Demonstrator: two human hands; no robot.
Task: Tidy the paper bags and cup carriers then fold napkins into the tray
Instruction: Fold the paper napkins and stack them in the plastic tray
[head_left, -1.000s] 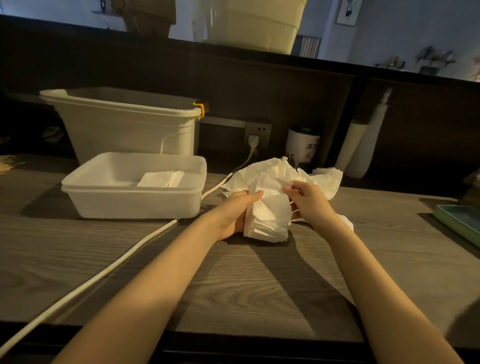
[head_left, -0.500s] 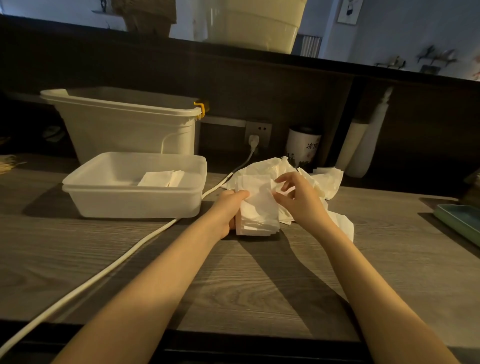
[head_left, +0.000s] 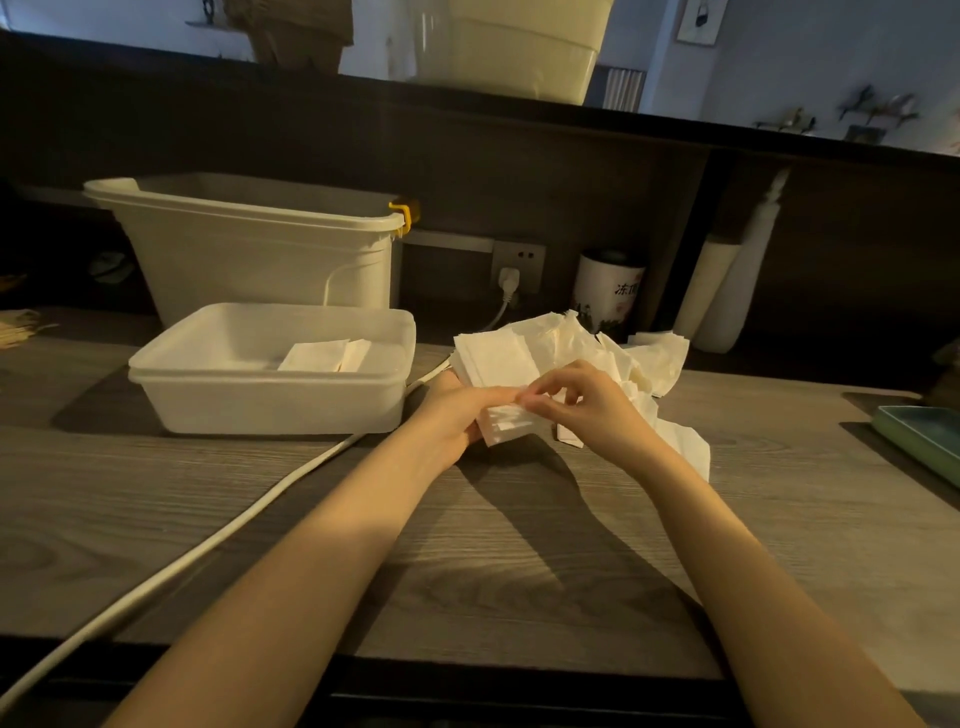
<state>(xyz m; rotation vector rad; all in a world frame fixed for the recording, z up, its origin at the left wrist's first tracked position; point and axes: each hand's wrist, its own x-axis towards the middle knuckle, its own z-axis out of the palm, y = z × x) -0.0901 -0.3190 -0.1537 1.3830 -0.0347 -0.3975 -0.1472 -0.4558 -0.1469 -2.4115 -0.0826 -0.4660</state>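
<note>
Lying slack across the grey wood-grain surface (head_left: 519, 545), a white power cable (head_left: 208, 545), running just under the near right corner of the shallow white plastic tray (head_left: 156, 374); easily snagged by a forearm, dragging the tray. Two folded white napkins (head_left: 324, 356) already inside. Just right of the tray, left hand (head_left: 452, 415), fingers curled round a thin stack of white paper napkins (head_left: 498, 364). Right hand (head_left: 587, 405), fingertips pinching one sheet at the stack's lower edge. Likely trouble: several thin sheets lifted together, or tearing under a hard tug. Behind, a crumpled loose white napkin pile (head_left: 649, 358), liable to slide.
</note>
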